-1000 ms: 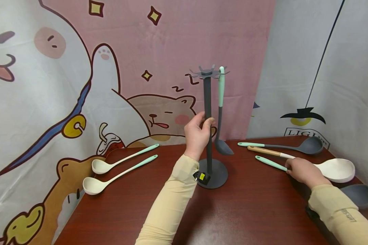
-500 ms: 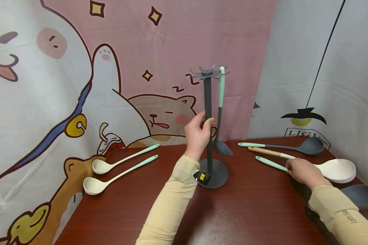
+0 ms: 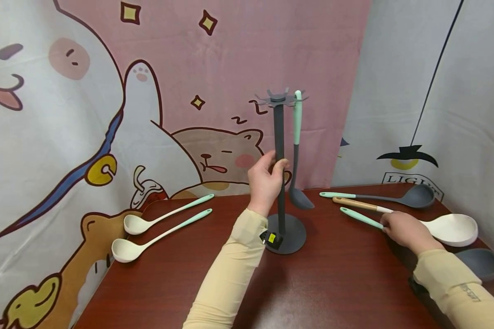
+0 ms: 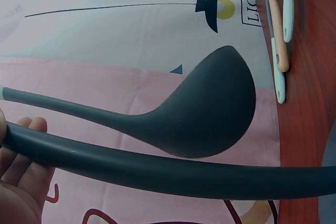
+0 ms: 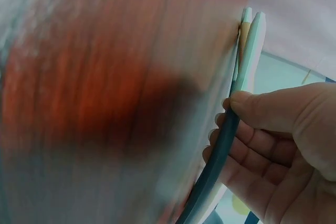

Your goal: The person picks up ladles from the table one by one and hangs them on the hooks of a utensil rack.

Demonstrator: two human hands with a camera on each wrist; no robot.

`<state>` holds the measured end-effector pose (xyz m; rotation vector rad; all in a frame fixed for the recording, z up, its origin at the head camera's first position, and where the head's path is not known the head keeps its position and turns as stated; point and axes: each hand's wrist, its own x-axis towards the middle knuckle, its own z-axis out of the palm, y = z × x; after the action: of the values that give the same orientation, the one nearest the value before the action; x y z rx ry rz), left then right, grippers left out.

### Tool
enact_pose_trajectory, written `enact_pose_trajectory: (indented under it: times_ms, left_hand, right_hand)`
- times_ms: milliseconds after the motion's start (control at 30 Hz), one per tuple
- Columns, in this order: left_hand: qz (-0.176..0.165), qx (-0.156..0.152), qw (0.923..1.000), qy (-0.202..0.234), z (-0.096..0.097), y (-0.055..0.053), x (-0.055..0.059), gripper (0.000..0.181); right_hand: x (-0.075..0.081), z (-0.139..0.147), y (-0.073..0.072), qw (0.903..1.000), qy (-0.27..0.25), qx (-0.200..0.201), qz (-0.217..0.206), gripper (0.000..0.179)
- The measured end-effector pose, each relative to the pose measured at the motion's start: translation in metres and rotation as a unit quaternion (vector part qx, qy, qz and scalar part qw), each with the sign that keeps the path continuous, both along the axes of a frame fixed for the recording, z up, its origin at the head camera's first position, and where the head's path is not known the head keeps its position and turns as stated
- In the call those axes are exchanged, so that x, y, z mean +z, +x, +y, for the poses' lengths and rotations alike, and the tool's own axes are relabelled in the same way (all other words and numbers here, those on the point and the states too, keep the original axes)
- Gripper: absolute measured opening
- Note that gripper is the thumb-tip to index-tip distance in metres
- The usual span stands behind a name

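My left hand (image 3: 266, 180) grips the dark post of a utensil stand (image 3: 286, 235) partway up, fingers and thumb around it. From the stand's hooked top hangs a grey ladle (image 3: 299, 199) with a mint handle, just right of the post. In the left wrist view the hanging ladle (image 4: 210, 108) shows beside the post (image 4: 157, 174). On the right, my right hand (image 3: 407, 230) pinches another mint-handled grey ladle (image 3: 361, 217) around its neck. The right wrist view shows thumb and fingertips on the grey neck (image 5: 223, 140) just below the mint handle.
Behind the right hand lie a white ladle (image 3: 453, 229) with a wooden handle and a grey one (image 3: 417, 196) with a mint handle. Two white ladles (image 3: 133, 224) (image 3: 125, 250) with mint handle ends lie at the left table edge. A printed cloth (image 3: 230, 55) hangs behind the table.
The mint handle in my right hand has shifted slightly left and away, and its grey bowl slightly left. My left hand stays on the post.
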<state>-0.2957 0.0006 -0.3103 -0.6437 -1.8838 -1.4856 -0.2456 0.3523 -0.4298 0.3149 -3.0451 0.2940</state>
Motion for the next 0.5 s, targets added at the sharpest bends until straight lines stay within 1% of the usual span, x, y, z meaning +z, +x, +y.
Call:
enact_pose_trajectory:
  times_ms: [267, 500]
  left_hand:
    - [-0.004, -0.006, 0.9999, 0.007, 0.000, 0.001, 0.001, 0.006]
    - [-0.016, -0.007, 0.9998, 0.011, 0.000, 0.002, 0.000, 0.006]
  right_hand:
    - [0.003, -0.009, 0.001, 0.9997, -0.002, 0.008, 0.021, 0.008]
    - [0.008, -0.019, 0.002, 0.9991, -0.010, 0.010, 0.041, 0.010]
